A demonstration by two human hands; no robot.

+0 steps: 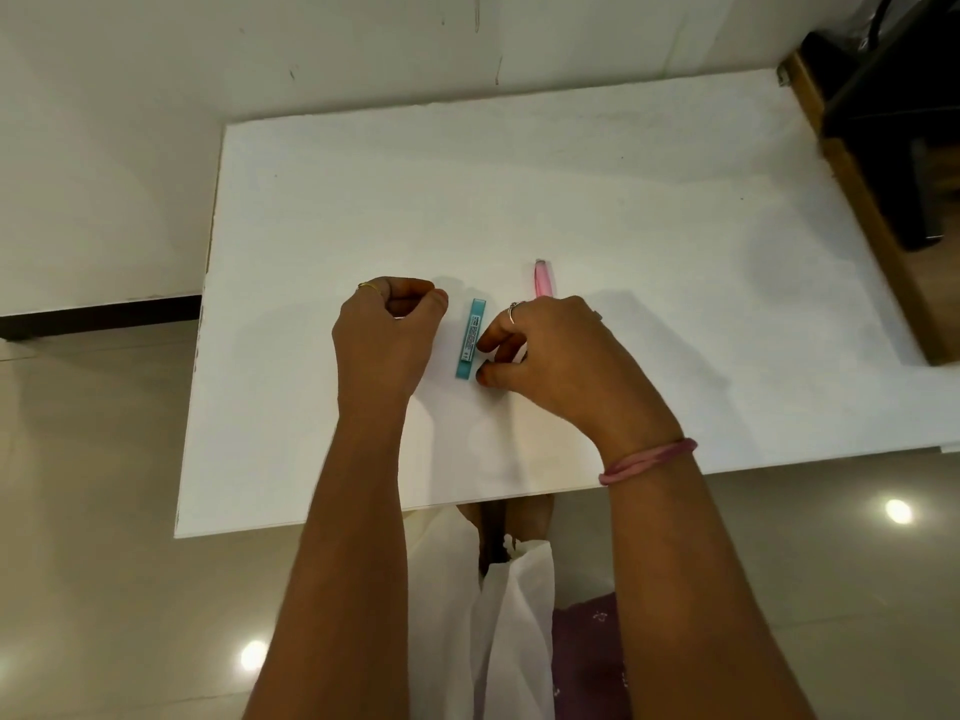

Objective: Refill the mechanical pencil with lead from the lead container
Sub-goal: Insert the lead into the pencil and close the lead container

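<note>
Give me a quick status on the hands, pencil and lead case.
Left hand curled, nothing seen in it. Right hand beside flat teal plastic lead container, grip unclear. Pink mechanical pencil partly hidden behind right hand. Nothing blocking.

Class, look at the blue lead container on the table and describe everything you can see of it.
The lead container is a slim, flat, teal-blue case that looks like translucent plastic, with a pale printed label along its face; the text is too small to read. It lies flat on the white table, long axis running away from the person, between the two hands. The right hand has its thumb and forefinger at the container's near right edge; whether they touch it is unclear. The left hand rests apart from it.
</note>
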